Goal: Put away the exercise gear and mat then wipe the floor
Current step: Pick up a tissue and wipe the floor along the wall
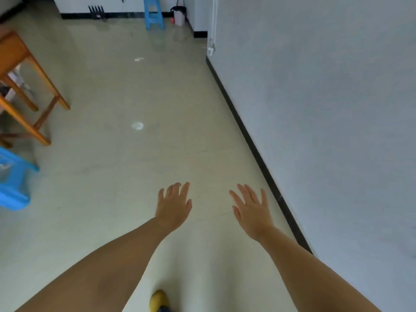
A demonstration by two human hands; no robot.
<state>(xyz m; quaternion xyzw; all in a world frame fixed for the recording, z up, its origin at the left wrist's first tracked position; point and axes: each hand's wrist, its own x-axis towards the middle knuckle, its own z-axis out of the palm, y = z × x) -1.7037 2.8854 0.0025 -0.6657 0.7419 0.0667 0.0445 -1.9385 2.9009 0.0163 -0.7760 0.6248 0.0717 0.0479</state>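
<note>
While both hands, left hand (174,204) and right hand (252,209), spread empty; yellow shoe (158,300) cut off.

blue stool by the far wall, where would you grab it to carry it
Grip the blue stool by the edge of its flat top, coming from above on the near side. It stands upright, its legs splay outward lower down, and the floor before it is open. Both hands are open and hold nothing.
</note>
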